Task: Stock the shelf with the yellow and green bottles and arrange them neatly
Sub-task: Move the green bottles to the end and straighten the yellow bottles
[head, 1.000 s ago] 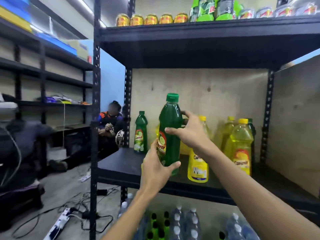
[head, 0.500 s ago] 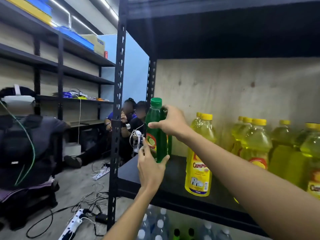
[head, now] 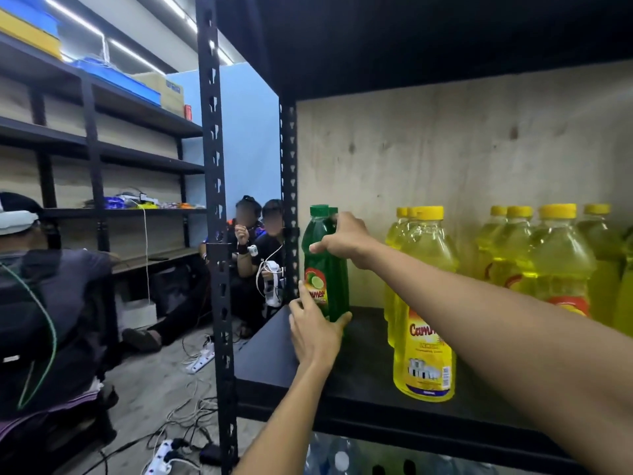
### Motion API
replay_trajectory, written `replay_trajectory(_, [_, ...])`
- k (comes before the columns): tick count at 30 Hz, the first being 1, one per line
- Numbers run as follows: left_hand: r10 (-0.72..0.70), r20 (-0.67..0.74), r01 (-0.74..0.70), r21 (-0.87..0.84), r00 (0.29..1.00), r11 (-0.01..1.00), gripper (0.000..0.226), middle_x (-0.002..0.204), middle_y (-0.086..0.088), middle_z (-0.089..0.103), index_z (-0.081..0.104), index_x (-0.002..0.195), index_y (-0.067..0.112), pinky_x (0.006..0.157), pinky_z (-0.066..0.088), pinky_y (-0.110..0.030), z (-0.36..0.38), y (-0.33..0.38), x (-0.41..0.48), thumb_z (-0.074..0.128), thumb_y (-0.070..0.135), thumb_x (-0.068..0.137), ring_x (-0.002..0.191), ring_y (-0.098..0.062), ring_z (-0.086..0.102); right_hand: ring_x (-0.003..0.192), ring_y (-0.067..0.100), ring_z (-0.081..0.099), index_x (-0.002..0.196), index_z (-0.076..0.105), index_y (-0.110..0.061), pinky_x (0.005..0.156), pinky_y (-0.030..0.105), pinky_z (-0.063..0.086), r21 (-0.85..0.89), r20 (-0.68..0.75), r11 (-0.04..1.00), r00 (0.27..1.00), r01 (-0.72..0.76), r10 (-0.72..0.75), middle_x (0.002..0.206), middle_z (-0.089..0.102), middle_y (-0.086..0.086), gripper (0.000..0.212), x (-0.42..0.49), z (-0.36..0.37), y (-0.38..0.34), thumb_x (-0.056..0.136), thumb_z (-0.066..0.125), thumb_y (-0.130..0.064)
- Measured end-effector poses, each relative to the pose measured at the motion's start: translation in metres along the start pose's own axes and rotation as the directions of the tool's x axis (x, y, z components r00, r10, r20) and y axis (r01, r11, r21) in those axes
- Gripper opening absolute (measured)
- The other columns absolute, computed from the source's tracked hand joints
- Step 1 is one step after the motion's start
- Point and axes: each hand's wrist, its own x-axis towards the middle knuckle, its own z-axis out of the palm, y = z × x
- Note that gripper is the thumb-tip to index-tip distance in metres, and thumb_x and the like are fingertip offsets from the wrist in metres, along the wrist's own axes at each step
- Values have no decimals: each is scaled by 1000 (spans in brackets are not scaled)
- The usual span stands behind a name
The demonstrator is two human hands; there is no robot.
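A green bottle [head: 325,269] with a green cap stands upright at the back left of the black shelf board [head: 363,375]. My left hand [head: 313,332] holds its base from the front. My right hand [head: 344,240] grips its shoulder from the right. A second green cap shows just behind it. To the right a yellow bottle [head: 423,323] stands near the front, with more yellow bottles [head: 555,258] in rows behind and further right.
A black perforated upright [head: 215,234] frames the shelf's front left corner. A plywood back panel [head: 445,149] closes the rear. Water bottles [head: 337,457] sit on the level below. People sit on the floor at left among cables and power strips [head: 200,359].
The green bottle went from held up in front of the shelf to the back left corner, against the other green bottle. The view moved closer and turned left.
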Motion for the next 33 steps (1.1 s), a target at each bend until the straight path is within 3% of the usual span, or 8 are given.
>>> replay_trajectory(5, [-19,-30,20,53,999,998,113,131,-7,39,12,153,22,92,50,-44,3,-3,4,80,55,70,119,-27,45,114,28,59,139,47,-13,97,44,53,52,33,998,999,-20,18,128,61,9,77,14,0,10,71,84,-21])
replay_trajectory(9, [-64,49,65,-10,997,998,111,130,-6,38,19,151,26,96,48,-45,5,-11,14,85,52,65,121,-27,47,114,29,60,143,43,-15,98,47,52,161,36,986,998,-54,49,129,61,9,79,23,6,21,73,80,-16])
replay_trajectory(15, [-74,57,78,-55,996,995,104,130,-6,45,26,147,23,95,47,-44,4,-12,12,88,42,66,120,-30,52,103,22,63,144,42,-19,93,41,55,265,64,963,998,-38,22,120,63,4,68,22,9,28,83,71,-12])
replay_trajectory(22, [-84,23,84,2,996,996,105,125,-8,44,23,144,24,91,52,-47,9,-10,11,87,48,64,113,-31,55,94,19,61,131,47,-20,86,35,55,370,94,929,996,-31,-4,115,61,8,45,10,10,25,91,58,-3])
replay_trajectory(26, [-83,47,83,1,995,997,112,129,-9,41,17,149,24,94,50,-48,6,-8,8,86,48,65,117,-31,53,100,24,62,127,48,-18,89,40,55,326,46,944,998,-56,44,115,63,9,40,-3,14,17,90,58,-5])
replay_trajectory(29, [-91,79,98,-99,993,990,123,136,-10,32,8,154,27,103,44,-48,-6,-4,-2,89,43,63,124,-33,46,99,23,63,124,50,-18,91,43,56,241,-65,969,996,-46,63,115,65,5,41,-33,5,4,87,66,-9])
replay_trajectory(31, [-28,-2,27,-195,1000,980,110,135,-7,31,17,152,30,104,42,-39,-20,3,-24,87,33,68,122,-29,47,99,18,62,134,50,-19,88,35,55,248,-62,969,998,5,11,118,62,-1,53,-72,-17,-7,86,69,-8])
replay_trajectory(33, [69,-154,-106,-244,986,964,81,123,1,37,34,142,33,92,43,-31,-36,17,-61,79,21,76,110,-22,51,104,12,60,137,54,-21,90,29,52,229,-36,969,996,90,-84,120,58,-7,57,-121,-51,-11,84,72,-11])
